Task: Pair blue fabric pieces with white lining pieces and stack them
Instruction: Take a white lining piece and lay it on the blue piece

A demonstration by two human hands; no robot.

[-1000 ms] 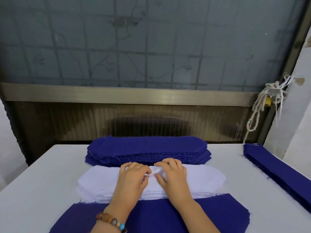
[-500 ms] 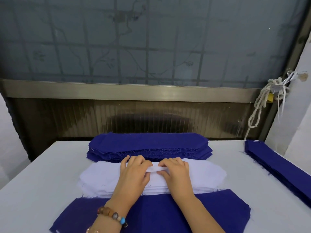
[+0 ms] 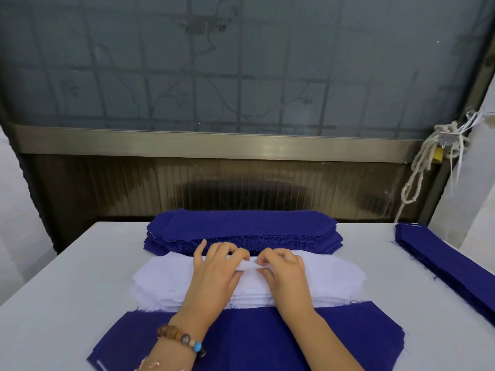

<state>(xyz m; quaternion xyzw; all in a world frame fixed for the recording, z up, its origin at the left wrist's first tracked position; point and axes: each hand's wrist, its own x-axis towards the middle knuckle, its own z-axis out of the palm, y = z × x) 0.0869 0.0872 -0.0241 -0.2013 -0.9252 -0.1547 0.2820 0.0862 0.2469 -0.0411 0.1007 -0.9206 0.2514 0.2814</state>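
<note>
A stack of white lining pieces (image 3: 160,279) lies in the middle of the white table (image 3: 67,277). Behind it sits a stack of blue fabric pieces (image 3: 241,226). A flat blue piece (image 3: 254,341) lies at the front edge, under my wrists. My left hand (image 3: 214,274) and my right hand (image 3: 284,274) rest on the white stack, fingertips close together. Both pinch a raised fold of the top white lining piece (image 3: 250,266) between them.
A long stack of blue strips (image 3: 450,266) runs along the table's right edge. Behind the table rises a window frame with frosted glass (image 3: 241,76). A knotted rope (image 3: 423,162) hangs at the right. A bead bracelet (image 3: 182,340) is on my left wrist.
My hands have drawn slightly apart along the top white piece, still pinching its fold. The view has shifted a little; the stacks have not moved.
</note>
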